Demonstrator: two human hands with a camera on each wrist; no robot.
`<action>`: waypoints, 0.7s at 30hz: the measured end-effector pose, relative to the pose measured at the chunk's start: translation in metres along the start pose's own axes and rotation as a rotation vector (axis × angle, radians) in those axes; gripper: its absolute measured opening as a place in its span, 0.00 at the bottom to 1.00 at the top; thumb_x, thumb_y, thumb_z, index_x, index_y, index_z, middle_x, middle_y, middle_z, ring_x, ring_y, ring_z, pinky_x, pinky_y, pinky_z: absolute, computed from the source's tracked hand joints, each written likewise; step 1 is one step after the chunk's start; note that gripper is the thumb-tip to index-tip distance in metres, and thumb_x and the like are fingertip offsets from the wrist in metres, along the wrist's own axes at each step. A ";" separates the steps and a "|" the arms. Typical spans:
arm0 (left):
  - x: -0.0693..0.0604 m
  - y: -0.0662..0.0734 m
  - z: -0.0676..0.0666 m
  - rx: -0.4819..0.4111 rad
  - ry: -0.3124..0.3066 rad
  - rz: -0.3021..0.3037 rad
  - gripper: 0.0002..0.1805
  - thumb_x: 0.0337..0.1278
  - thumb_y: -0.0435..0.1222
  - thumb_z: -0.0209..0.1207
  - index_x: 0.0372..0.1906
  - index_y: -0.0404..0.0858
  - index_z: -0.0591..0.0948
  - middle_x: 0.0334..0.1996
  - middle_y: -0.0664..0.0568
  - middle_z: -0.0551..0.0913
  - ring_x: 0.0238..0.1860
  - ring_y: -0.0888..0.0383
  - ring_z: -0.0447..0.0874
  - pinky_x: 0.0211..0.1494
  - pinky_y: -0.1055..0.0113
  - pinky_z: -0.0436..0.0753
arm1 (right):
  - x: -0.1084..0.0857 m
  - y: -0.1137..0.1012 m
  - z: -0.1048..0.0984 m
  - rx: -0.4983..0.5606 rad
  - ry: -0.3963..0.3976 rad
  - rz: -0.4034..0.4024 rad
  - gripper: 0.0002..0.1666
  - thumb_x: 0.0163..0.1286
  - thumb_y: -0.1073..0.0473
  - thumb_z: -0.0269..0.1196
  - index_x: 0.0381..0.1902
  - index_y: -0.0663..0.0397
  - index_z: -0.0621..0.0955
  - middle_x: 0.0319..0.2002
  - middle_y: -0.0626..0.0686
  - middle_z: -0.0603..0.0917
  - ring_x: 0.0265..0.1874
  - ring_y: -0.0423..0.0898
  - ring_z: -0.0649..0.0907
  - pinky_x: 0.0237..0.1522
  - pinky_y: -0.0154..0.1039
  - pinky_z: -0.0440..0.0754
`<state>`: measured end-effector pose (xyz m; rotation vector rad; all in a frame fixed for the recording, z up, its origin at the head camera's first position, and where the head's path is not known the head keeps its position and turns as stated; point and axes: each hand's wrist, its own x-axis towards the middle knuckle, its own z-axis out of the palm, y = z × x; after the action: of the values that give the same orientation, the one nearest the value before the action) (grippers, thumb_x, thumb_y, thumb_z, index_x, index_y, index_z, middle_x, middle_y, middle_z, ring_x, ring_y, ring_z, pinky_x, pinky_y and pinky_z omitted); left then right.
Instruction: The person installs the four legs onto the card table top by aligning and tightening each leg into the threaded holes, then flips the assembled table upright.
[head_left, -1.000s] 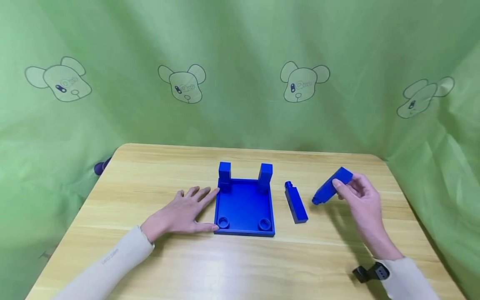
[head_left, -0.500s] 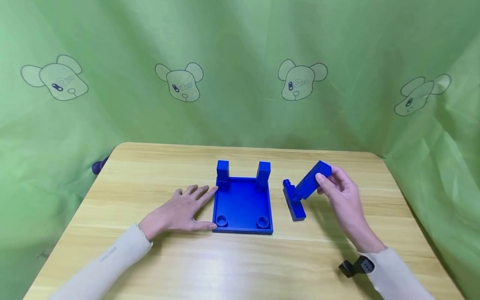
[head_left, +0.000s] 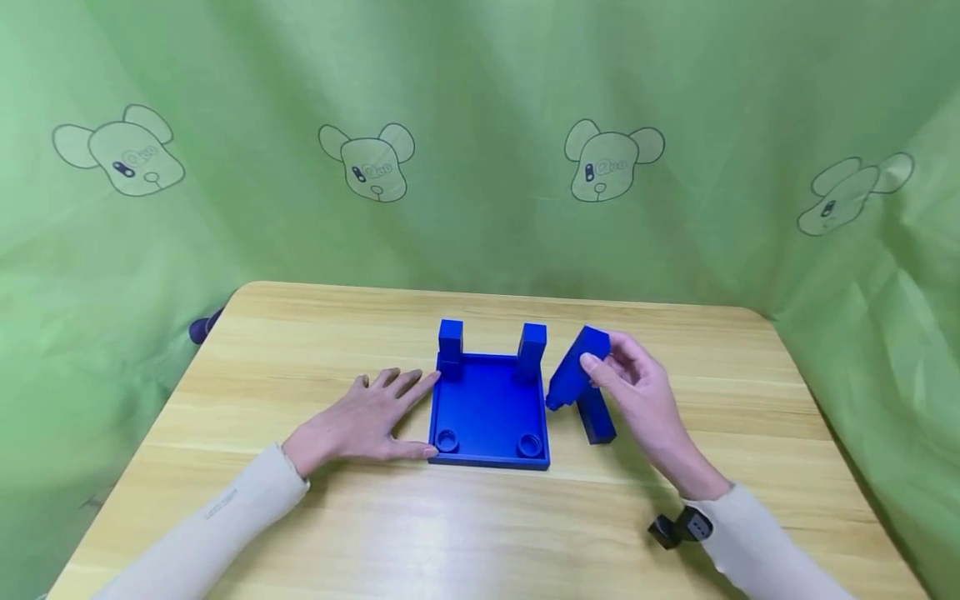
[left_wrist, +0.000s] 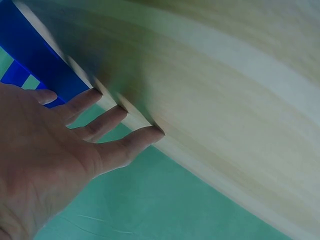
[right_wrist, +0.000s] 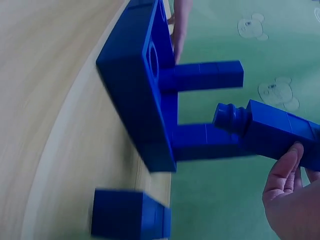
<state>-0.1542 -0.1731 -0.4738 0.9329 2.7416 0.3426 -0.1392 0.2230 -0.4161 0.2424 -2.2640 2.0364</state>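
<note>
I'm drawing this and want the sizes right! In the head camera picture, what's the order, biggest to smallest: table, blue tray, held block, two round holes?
1. Table
2. Blue tray
3. Held block
4. Left round hole and right round hole: they look alike, so I can't rank them.

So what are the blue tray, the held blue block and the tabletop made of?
Blue tray: probably plastic, smooth and satiny, evenly coloured. Held block: seemingly the same, with a ridged tip that looks moulded. Tabletop: wood or wood-look laminate, from its pale grain and soft sheen.
</note>
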 end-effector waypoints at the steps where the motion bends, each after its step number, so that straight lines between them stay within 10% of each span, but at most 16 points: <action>1: 0.000 0.000 0.000 -0.001 -0.001 -0.001 0.63 0.62 0.82 0.50 0.92 0.53 0.47 0.85 0.40 0.59 0.82 0.31 0.57 0.72 0.19 0.61 | 0.000 0.000 0.004 0.008 -0.010 0.003 0.15 0.82 0.60 0.67 0.62 0.58 0.82 0.46 0.51 0.87 0.42 0.42 0.85 0.48 0.32 0.87; 21: -0.001 -0.001 -0.001 -0.012 -0.012 -0.005 0.64 0.61 0.81 0.52 0.92 0.53 0.47 0.86 0.40 0.58 0.82 0.30 0.56 0.73 0.19 0.60 | -0.001 0.010 0.078 -0.057 -0.287 -0.052 0.16 0.82 0.62 0.66 0.62 0.59 0.80 0.34 0.54 0.75 0.29 0.44 0.73 0.31 0.32 0.71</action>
<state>-0.1545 -0.1740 -0.4729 0.9222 2.7277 0.3518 -0.1371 0.1468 -0.4346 0.6188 -2.4403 2.0208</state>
